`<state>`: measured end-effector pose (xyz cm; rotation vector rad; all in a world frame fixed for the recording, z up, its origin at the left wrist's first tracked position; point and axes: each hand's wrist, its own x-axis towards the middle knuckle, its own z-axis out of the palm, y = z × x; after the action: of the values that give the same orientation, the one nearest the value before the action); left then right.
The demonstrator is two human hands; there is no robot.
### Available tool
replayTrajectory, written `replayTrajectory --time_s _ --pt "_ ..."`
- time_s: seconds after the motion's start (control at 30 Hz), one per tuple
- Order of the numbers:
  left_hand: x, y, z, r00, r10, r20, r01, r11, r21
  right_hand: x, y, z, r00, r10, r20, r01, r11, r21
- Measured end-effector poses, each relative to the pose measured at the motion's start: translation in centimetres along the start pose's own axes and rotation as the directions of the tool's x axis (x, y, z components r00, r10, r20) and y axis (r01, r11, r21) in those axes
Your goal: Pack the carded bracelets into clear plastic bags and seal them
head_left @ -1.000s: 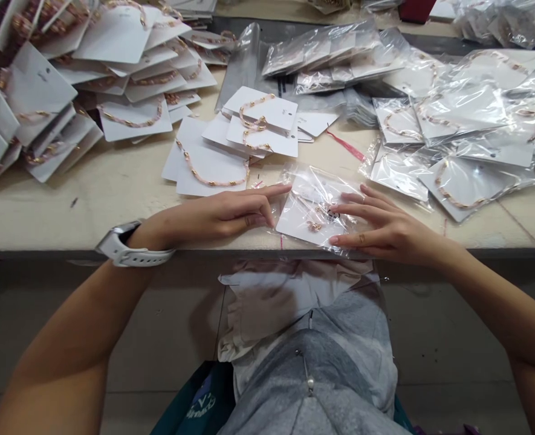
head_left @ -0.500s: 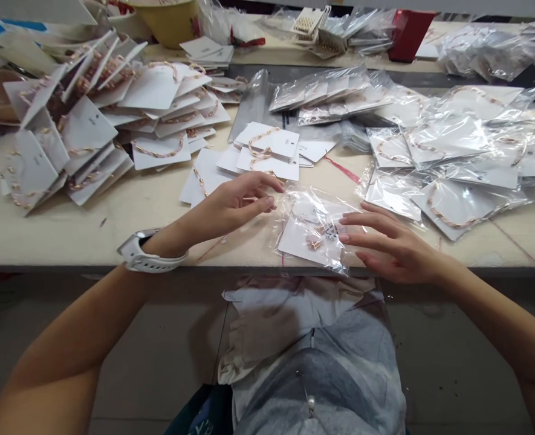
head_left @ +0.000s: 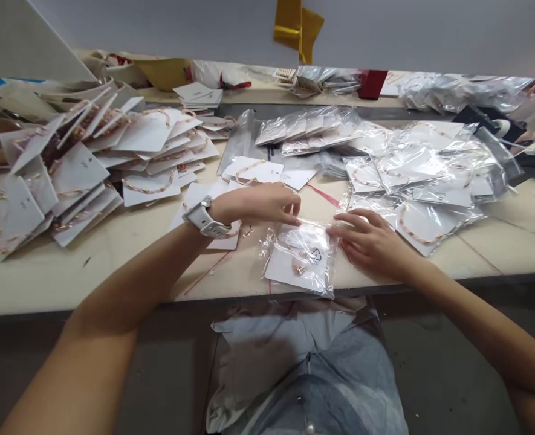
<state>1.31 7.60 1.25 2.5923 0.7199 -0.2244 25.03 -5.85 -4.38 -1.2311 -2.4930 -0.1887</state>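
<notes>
bagged bracelet card (head_left: 297, 266) lies flat on the pale workbench (head_left: 45, 284), close to the bench's front edge, with a small gold-coloured part of its bracelet (head_left: 300, 270) showing through the clear film. it looks very light, and the thin card should give it some stiffness, while the loose, slippery film would probably slide under a light touch. the surest hold would likely be a pinch on the card through the film, rather than on the crinkled bag mouth alone. the left hand (head_left: 260, 205), wearing a white smartwatch (head_left: 205, 219), is curled above the top edge of the bagged bracelet card, its fingertips (head_left: 298, 221) at the film, though i cannot tell whether they are gripping it. the right hand (head_left: 371, 241) is relaxed and open, not clenched, just beside the card's right side, with its fingertips (head_left: 335, 231) at the film's edge. left of the bagged bracelet card sprawls a heap of unbagged bracelet cards (head_left: 81, 175); to its right lie many finished plastic-bagged bracelet cards (head_left: 424, 220).
</notes>
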Motion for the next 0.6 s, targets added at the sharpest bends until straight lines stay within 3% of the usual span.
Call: replayTrajectory --time_s 0.13,0.4,0.6 --pt "-0.1 -0.2 -0.3 0.998 -0.022 0.054 0.028 0.995 -0.101 -0.4 -0.3 0.7 0.999 0.047 0.014 -0.047 0.999 0.012" --pt "-1.7 -0.1 -0.3 0.998 0.023 -0.058 -0.041 0.941 -0.337 -0.2 -0.7 1.1 0.992 0.038 -0.118 -0.036 0.999 0.019" --pt "-3.4 -0.4 -1.0 0.981 -0.017 -0.193 -0.103 0.798 -0.594 -0.6 -0.3 1.5 0.956 0.049 -0.290 -0.060 0.998 -0.028"
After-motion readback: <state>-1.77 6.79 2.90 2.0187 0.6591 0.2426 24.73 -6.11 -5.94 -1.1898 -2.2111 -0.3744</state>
